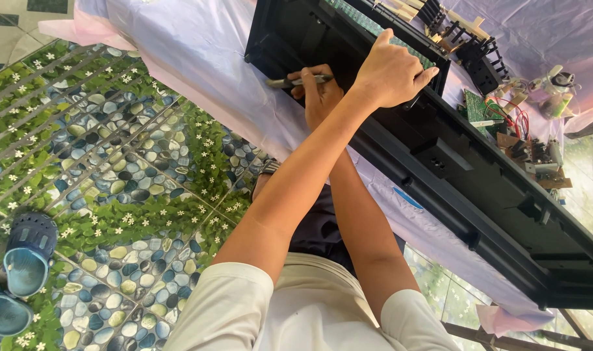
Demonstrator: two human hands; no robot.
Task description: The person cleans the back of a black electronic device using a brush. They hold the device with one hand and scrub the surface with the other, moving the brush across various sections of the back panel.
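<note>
Black plastic keyboard casing [465, 188] lies on the cloth-covered table [199, 58], left hand [390, 71] clamped on its edge w/ right hand [319, 94] just below gripping a screwdriver [299, 81]; prob. unscrewing, next needs steady tip alignment.

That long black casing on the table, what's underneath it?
Under the long black casing lies a pale lilac cloth that covers the table. The table's surface is hidden by that cloth, as is whatever sits beneath the casing.

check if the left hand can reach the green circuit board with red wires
Probably yes: the left hand grips the black casing at its edge, the circuit board lies uncovered just past it, and only the right hand holds the metal tool.
</note>
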